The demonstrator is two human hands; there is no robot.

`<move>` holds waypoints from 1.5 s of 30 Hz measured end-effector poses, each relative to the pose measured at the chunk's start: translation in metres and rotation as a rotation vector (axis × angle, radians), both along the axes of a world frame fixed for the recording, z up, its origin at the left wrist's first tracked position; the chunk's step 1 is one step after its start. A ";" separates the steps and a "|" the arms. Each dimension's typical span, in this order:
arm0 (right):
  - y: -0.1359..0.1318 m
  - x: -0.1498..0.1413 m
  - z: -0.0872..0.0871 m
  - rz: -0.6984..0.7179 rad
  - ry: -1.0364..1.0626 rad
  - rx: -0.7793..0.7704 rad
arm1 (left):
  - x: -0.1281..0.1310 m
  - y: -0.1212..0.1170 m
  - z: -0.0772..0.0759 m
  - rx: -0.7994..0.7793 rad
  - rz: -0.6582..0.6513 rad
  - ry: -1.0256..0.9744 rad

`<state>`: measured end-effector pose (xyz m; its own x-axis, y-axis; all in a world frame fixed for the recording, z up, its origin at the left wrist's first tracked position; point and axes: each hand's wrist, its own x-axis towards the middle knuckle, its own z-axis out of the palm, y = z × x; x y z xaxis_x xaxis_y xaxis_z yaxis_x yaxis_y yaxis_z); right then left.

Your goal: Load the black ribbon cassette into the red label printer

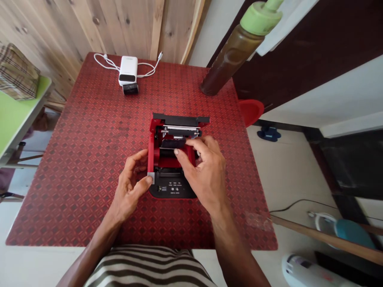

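Observation:
A red and black label printer [173,185] stands on the table with its lid [181,120] raised, so rollers show inside. My left hand [131,181] grips its left side, thumb on the grey front corner and fingers along the red wall. Over the open bay, my right hand [206,167] reaches in from the right. Its thumb and index finger are closed at the end of a small dark piece [172,143], whose kind I cannot make out. Beneath this piece lies a black roller [167,152]. The right hand covers part of the printer's right side.
On the red patterned table [98,159], a white power bank [128,67] with a white cable and a small black object [131,89] lie at the back left. A tall brown bottle [227,56] with a green cap stands back right. A red stool [251,111] is beyond the right edge.

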<state>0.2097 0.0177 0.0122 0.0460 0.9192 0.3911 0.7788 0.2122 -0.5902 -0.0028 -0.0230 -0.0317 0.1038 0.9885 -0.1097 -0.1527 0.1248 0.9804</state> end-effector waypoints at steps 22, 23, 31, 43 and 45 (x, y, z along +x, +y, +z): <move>0.029 -0.021 0.029 0.342 -0.719 -0.403 | 0.001 -0.001 0.004 -0.021 -0.005 -0.004; 0.031 -0.024 0.030 0.346 -0.729 -0.417 | 0.001 -0.001 0.005 -0.024 -0.005 -0.005; 0.043 -0.023 0.027 0.353 -0.763 -0.390 | 0.000 -0.002 0.008 -0.053 -0.008 -0.006; -0.009 0.012 0.049 0.203 -0.237 -0.122 | 0.000 0.000 0.006 -0.025 -0.009 0.000; -0.023 0.031 0.047 0.182 0.004 -0.072 | -0.001 0.000 0.004 -0.035 0.000 0.001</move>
<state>0.2409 -0.0050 0.0590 -0.1227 0.9380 0.3240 0.7291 0.3067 -0.6118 -0.0040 -0.0233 -0.0276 0.1041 0.9841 -0.1439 -0.1517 0.1587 0.9756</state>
